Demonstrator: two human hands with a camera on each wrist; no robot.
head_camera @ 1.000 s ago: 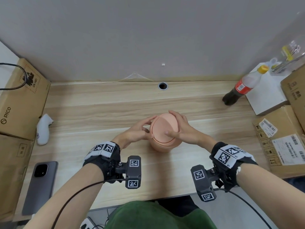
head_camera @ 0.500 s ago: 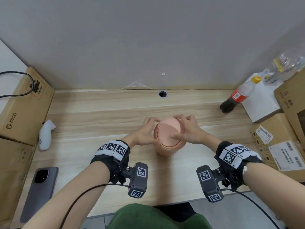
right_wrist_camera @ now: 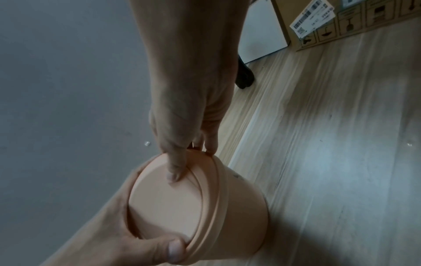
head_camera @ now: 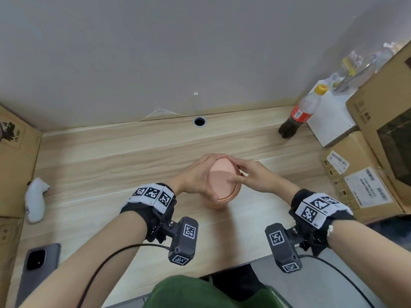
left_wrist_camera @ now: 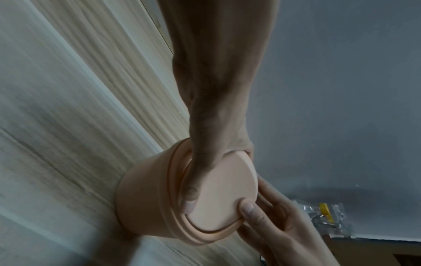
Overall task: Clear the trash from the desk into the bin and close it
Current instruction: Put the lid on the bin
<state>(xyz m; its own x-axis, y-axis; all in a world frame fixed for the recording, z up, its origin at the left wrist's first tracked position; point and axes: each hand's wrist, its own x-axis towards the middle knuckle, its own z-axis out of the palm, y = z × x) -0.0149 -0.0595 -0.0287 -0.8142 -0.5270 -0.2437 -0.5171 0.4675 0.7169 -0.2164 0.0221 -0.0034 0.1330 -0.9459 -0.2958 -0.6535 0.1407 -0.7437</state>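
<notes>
**Both hands on the pink bin, mid-desk**

Stands upright at the middle of the desk (head_camera: 93, 165): small pink bin (head_camera: 219, 202), domed lid (head_camera: 221, 177) on top. Hidden by the hands: most of the bin's wall and the lid's far rim. Cannot tell whether the lid sits fully seated.

Left hand (head_camera: 195, 177) wraps the bin's 9 o'clock side, grip curled round the rim, thumb on the lid edge. Right hand (head_camera: 251, 174) at 3 o'clock, grip pinching the lid, thumb pressed on the dome.

Bare desk all round the bin; near edge at 6 o'clock, wall at 12.

At 2 o'clock, a cola bottle (head_camera: 298, 115) beside a white box (head_camera: 329, 123); cardboard boxes (head_camera: 360, 183) at 3. At 9, a white controller (head_camera: 35, 202); at 8, a phone (head_camera: 36, 267), partly cut off.
</notes>
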